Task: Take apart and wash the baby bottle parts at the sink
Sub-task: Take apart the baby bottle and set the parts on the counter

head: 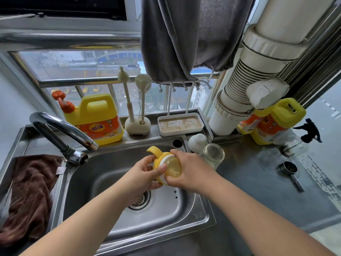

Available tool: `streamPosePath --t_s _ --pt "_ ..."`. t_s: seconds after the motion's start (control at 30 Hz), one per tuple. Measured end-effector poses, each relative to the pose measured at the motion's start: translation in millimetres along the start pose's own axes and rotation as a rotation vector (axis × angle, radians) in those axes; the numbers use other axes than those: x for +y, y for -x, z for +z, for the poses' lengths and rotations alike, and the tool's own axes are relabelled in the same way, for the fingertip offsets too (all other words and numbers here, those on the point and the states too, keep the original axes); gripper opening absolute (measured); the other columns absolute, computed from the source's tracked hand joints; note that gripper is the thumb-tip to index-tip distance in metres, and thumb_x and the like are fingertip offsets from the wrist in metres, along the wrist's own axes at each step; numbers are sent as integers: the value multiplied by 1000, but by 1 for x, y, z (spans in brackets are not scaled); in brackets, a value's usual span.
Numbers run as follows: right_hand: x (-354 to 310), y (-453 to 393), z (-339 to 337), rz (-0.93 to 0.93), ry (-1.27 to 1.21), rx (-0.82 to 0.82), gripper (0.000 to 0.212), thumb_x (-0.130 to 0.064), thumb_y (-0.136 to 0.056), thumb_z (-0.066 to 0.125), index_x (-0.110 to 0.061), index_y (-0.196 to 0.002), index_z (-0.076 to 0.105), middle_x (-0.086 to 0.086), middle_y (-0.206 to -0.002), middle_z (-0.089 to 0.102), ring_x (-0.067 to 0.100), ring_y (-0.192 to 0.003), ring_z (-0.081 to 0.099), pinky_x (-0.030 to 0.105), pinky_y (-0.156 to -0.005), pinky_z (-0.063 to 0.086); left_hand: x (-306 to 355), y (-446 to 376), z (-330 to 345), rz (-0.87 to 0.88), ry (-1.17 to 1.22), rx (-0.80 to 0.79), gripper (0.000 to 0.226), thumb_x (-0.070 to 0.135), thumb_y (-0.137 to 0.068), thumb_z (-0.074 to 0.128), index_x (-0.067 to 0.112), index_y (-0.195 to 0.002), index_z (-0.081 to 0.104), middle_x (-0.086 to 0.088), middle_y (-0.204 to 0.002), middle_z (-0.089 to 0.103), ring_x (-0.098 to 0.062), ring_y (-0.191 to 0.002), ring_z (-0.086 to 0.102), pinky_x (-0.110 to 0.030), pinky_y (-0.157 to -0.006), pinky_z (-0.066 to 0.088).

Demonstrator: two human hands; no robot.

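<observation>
Above the steel sink (184, 217), both hands hold the bottle's yellow handled collar (156, 154) with its white ring and yellowish silicone teat (174, 168). My left hand (145, 174) grips the collar from the left, thumb across its rim. My right hand (186, 168) holds the teat side, fingers curled round it. The clear glass bottle body (214, 155) stands on the counter just right of the sink, with the white cap (197, 143) behind it.
The tap (60, 132) arches over the sink's left side. A brown cloth (29, 196) lies at left. A yellow detergent jug (96, 119), brush holder (136, 124) and white drying tray (180, 124) line the sill. A metal scoop (290, 171) lies on the right counter.
</observation>
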State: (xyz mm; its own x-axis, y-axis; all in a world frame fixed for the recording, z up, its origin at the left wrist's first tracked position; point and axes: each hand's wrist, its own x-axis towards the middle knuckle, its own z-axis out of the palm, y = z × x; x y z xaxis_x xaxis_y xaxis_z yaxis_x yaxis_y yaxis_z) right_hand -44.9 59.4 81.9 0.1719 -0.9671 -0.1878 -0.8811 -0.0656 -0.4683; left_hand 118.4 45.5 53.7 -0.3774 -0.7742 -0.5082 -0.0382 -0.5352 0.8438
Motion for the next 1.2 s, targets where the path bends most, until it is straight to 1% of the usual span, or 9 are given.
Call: streamPosePath --t_s 0.17,0.33,0.5,0.6,0.67,0.8,0.93,1.0,1.2 --pt "-4 4 1 -4 44 24 77 -43 -79 63 -19 -145 31 6 -130 56 22 -117 53 27 -92 41 -3 3 0 33 -59 25 43 12 -79 73 15 -119 56 -18 -107 67 -29 -98 67 -44 -87 55" --pt "-5 2 6 -34 72 -17 73 -39 -88 54 -17 -149 22 6 -141 46 24 -126 45 29 -99 37 -2 4 2 98 -122 107 29 7 -79 73 12 -105 63 -18 -99 69 -35 -96 66 -50 -83 56" --pt "-5 0 15 -23 87 -22 68 -30 -93 47 -16 -151 14 8 -145 39 31 -126 44 36 -101 38 -2 3 7 161 -185 173 20 6 -80 71 8 -99 64 -27 -95 64 -25 -76 62 -39 -70 57" --pt "-3 0 15 -32 103 -54 67 -25 -94 45 -16 -151 13 9 -144 38 32 -124 45 36 -100 39 -4 3 4 142 -171 137 24 6 -78 74 9 -101 65 -24 -97 66 -24 -81 65 -35 -69 58" --pt "0 0 13 -45 104 -97 68 -23 -93 46 -17 -152 13 8 -144 39 32 -123 46 37 -100 40 -6 2 1 135 -160 127 24 4 -78 74 12 -99 66 -22 -97 67 -30 -86 67 -42 -74 59" --pt "2 2 6 -107 88 -149 68 -21 -90 50 -17 -150 19 10 -139 47 29 -118 50 34 -97 40 -10 0 -11 149 -200 174 24 -5 -80 68 13 -95 67 -24 -92 66 -29 -81 64 -50 -78 56" --pt "5 0 1 -81 57 -133 66 -30 -89 56 -20 -146 26 9 -128 55 25 -112 54 32 -90 42 -11 -1 -14 89 -162 123 23 4 -79 72 13 -99 67 -15 -93 70 -27 -87 68 -38 -72 58" --pt "5 -1 2 -78 35 -136 66 -32 -86 59 -22 -144 29 8 -128 55 24 -111 54 31 -89 44 -10 -2 -14 81 -157 130 24 5 -79 73 13 -100 66 -12 -91 70 -26 -86 69 -34 -70 56" --pt "16 -1 3 -66 -110 -118 68 -30 -76 71 -28 -138 42 -6 -130 46 9 -112 47 16 -91 36 -16 -8 -19 69 -166 147 27 7 -80 73 17 -103 66 -14 -91 69 -27 -85 66 -41 -79 56"
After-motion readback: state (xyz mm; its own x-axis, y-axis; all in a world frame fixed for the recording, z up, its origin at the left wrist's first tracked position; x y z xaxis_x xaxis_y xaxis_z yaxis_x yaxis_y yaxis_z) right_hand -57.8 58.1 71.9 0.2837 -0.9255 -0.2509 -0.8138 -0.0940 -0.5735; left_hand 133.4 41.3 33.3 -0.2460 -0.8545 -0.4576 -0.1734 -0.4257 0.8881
